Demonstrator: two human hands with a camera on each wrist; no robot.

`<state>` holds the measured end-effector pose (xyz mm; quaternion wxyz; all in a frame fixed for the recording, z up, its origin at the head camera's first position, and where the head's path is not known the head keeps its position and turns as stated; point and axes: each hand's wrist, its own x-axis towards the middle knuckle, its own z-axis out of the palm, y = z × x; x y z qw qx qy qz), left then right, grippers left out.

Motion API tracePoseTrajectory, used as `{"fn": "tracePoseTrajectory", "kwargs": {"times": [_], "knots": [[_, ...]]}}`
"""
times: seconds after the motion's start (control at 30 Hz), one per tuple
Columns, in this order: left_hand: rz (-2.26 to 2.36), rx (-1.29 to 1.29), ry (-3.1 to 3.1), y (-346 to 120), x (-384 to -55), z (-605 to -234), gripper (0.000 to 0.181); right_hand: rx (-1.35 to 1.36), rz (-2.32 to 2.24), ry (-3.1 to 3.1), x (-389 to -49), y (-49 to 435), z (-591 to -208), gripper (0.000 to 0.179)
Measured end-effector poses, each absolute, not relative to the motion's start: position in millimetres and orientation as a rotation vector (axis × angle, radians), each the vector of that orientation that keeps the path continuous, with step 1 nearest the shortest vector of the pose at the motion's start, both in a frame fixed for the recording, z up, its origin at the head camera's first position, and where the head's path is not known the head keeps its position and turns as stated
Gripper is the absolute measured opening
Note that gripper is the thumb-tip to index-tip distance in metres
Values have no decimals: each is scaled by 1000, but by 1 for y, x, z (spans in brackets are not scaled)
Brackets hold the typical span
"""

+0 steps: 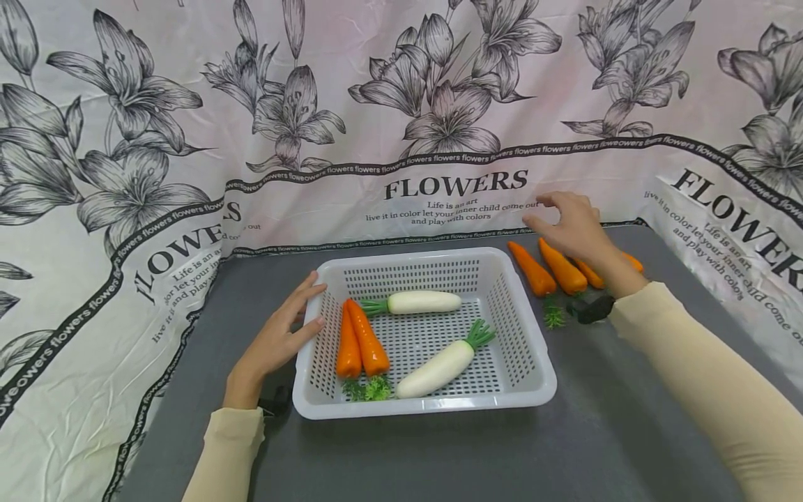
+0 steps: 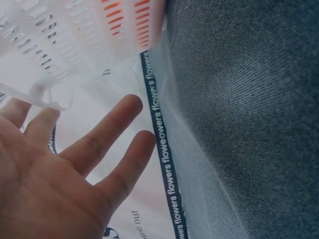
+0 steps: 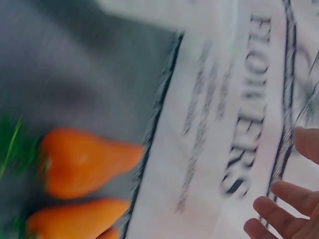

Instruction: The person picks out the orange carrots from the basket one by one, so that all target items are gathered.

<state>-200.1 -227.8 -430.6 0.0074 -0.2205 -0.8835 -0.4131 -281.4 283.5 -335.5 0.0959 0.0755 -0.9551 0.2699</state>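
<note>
A white perforated plastic basket [image 1: 426,403] stands on the grey table. My left hand [image 1: 282,335] rests on its left rim, fingers spread; the left wrist view shows the hand [image 2: 65,164] with fingertips at the rim. In the basket lie two orange carrots [image 1: 360,341] with green tops, and two white radishes, one [image 1: 424,302] at the back and one [image 1: 436,369] at the front. My right hand [image 1: 574,226] hovers over several loose carrots [image 1: 532,268] right of the basket. In the right wrist view its fingers [image 3: 281,214] are loosely bent with nothing between them.
White fabric [image 1: 452,195] printed with flowers and lettering hangs behind the table and along both sides. The grey tabletop [image 1: 426,460] extends in front of the basket. A dark wrist strap [image 1: 592,309] sits at the right cuff.
</note>
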Motion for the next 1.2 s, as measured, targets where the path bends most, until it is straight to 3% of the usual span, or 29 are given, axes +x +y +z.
{"fn": "tracePoseTrajectory", "kwargs": {"times": [0.67,1.2], "knots": [[-1280,-702,-2764,-229,-200,-430,61,801,944,-2763,-262,166,-332,51],[-1298,-686,-2773,-229,-200,-430,61,1000,948,-2876,-262,107,-362,48]]}}
